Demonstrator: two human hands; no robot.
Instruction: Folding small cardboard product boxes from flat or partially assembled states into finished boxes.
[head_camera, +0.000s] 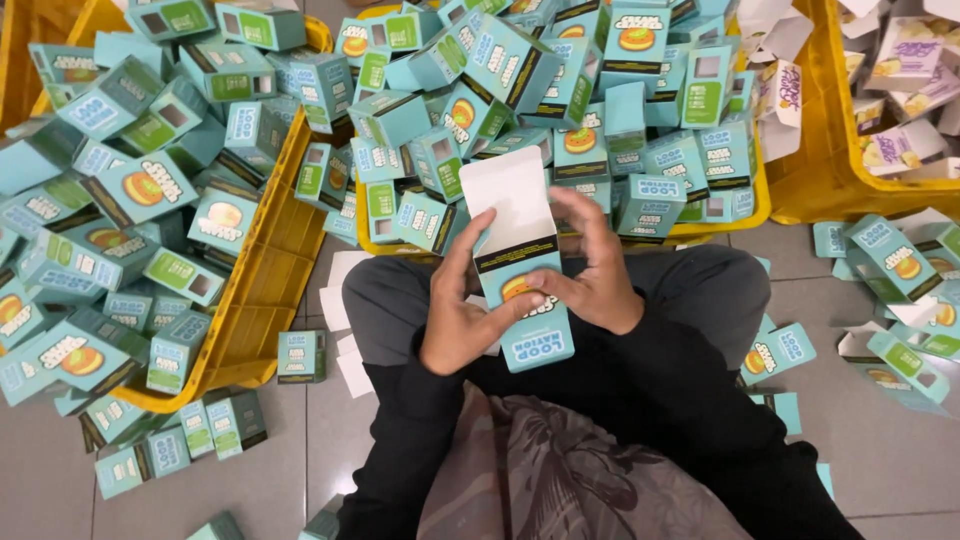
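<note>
The person sits cross-legged on the grey tiled floor (880, 440), both hands closed around one small teal cardboard carton (520, 290) held over the lap. The left hand (462, 315) grips the carton's left edge, thumb laid across the printed front, fingers curled behind. The right hand (590, 270) clasps the right side, its fingers wrapped over the top where the white inner flap (508, 195) stands open and upright. The carton is a flat-sided rectangular box, matt card, with a black band across the middle and a round orange picture below it; its lower end points toward the person's body.

Just ahead of the knees, a shallow yellow plastic crate (745, 205) is heaped with assembled teal cartons (600, 110) of the same kind, lying at all angles, some showing green side panels and small square windows. To the left a second yellow crate (265, 290), ribbed along its wall, tilts under another spill of the same boxes (130, 200), which runs out over the tiles. At upper right a third yellow crate (830, 170) holds pale cartons with purple and yellow print (905, 95). More teal boxes (895, 265) lie scattered on the floor at the right, near the person's knee. A few plain white card slips (345, 290) lie flat on the tiles between the left crate and the dark trouser leg (400, 295).
</note>
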